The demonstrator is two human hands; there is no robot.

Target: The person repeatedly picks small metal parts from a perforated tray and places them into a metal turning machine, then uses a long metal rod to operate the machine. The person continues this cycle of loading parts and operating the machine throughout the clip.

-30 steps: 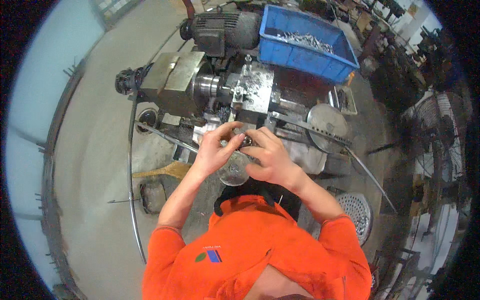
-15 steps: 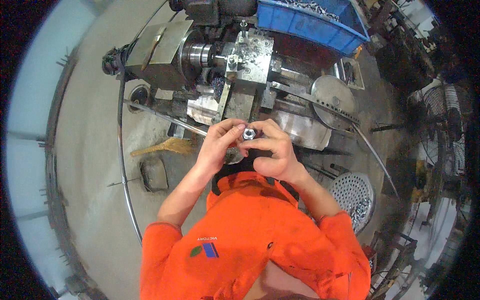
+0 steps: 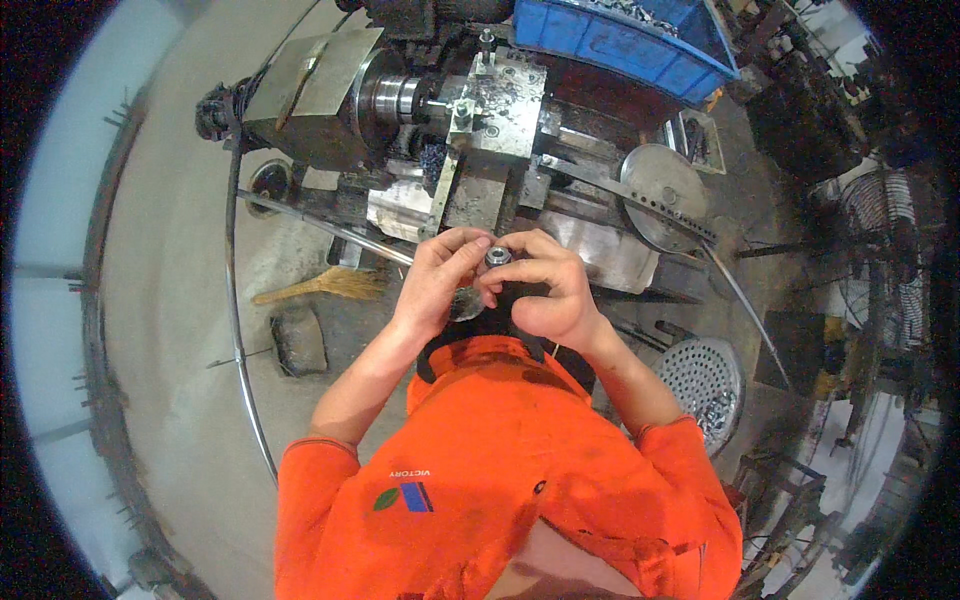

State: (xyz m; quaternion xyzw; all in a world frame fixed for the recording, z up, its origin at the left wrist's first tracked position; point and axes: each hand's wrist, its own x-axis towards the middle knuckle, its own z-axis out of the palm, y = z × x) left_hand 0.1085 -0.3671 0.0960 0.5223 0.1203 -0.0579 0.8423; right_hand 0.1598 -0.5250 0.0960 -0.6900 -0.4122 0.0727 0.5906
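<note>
Between my two hands is a small shiny metal nut [image 3: 498,257], its round bore facing up at me. My left hand [image 3: 447,273] pinches it from the left with thumb and fingertips. From the other side my right hand [image 3: 552,285] grips it, with the index finger curled along the near side. Both hands are in front of my body, just short of a small metal lathe [image 3: 505,110]. The lathe has a round spindle chuck [image 3: 395,100] on its left and a chip-covered tool block in its middle. Fingers hide part of the nut's underside.
A blue bin [image 3: 620,45] of metal pieces stands behind the lathe. On the right are a round metal disc [image 3: 668,200], a long lever [image 3: 745,305] and a perforated bowl [image 3: 700,375] holding small metal parts. A straw brush [image 3: 325,286] and a dustpan-like tray [image 3: 298,340] lie left.
The nut has tilted slightly between my fingers, and its bore looks different from this angle. Both hands stay on it. The whole view has shifted a little.
</note>
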